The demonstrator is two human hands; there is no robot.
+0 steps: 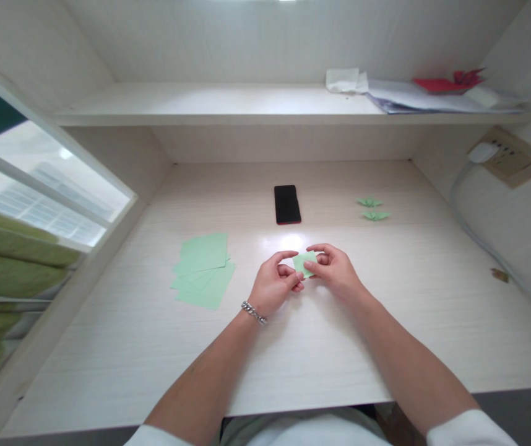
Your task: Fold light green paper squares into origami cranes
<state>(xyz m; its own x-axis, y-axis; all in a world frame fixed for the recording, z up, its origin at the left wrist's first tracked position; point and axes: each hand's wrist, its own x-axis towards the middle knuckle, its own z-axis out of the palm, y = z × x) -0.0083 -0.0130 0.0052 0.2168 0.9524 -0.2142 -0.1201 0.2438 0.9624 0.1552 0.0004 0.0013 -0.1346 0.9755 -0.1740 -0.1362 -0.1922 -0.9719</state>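
Between both hands, just above the desk, is a small folded square of light green paper (304,262). My left hand (276,282) pinches its left side, thumb at the lower corner. A silver chain bracelet (253,312) circles that wrist. My right hand (336,271) grips the right side, with the thumb lying on the paper's face. To the left, several flat green paper sheets (205,266) lie overlapped in a loose fan. Two folded green paper cranes, a far one (369,202) and a near one (375,216), rest to the right beyond my hands.
A black phone (287,204) lies beyond my hands. Above the desk's back runs a shelf (200,102) holding papers (414,96), a red folded crane (468,77) and white tissue (345,81). At right a cable (474,238) hangs from a wall socket (511,158). Left are a window and green curtain (5,272).
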